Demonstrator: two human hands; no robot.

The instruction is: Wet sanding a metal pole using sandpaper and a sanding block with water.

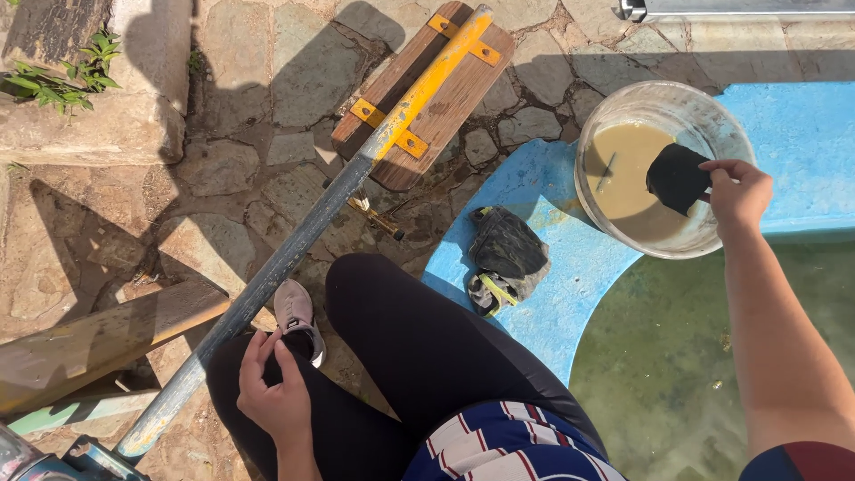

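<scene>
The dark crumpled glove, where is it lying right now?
In the head view, the dark glove lies on the blue pool edge, centre-right, between the person's knee and the clear plastic bowl that the right hand reaches over.

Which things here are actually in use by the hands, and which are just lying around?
In use:
- black pad, pinched by the right hand
- clear bowl of murky beige liquid, under that pad
- metal pole, beside the left hand, which rests on the person's leg

Lying about:
- crumpled gloves on the blue ledge
- wooden board with yellow brackets
- plank
</scene>
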